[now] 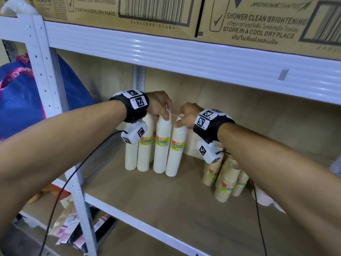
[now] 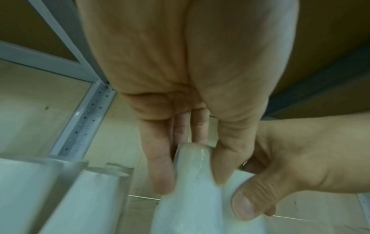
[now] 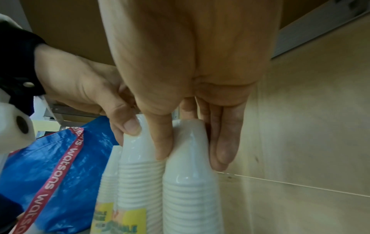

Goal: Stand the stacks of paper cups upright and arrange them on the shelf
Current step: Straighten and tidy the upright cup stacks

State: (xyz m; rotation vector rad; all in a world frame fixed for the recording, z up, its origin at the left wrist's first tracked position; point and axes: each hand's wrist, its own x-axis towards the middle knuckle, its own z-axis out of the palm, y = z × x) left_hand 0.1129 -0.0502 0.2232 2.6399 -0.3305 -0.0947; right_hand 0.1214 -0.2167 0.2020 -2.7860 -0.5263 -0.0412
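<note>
Left hand (image 1: 158,105) pinches the top of one white cup stack (image 1: 162,145); thumb and fingers close round its narrow upper end. Right hand (image 1: 186,115) grips the top of the neighbouring white stack (image 1: 175,150) the same way, thumb on the near side, fingers down the far side. Both stacks stand upright, side by side and touching, bases on the shelf board (image 1: 147,196).

Judgement: holding at the tops gives fine control over lean while the bases stay planted; the two are likely being squared into line with the two white stacks (image 1: 138,150) just to their left, which also stand upright. Tall and narrow, so a sideways nudge could topple the row.

Brown cup stacks (image 1: 225,180) sit well to the right on the same board, under the right forearm; they look tilted against each other, so this part seems not yet finished.

Surface: pale wood-look board in a white metal rack, perforated upright (image 1: 46,74) at the left front. Back panel is plain light board. The shelf above carries cardboard cartons (image 1: 258,24) with printed barcodes. A blue bag (image 1: 22,100) with a pink strap hangs left of the rack. Loose packets lie on the lower level, too unclear to identify
</note>
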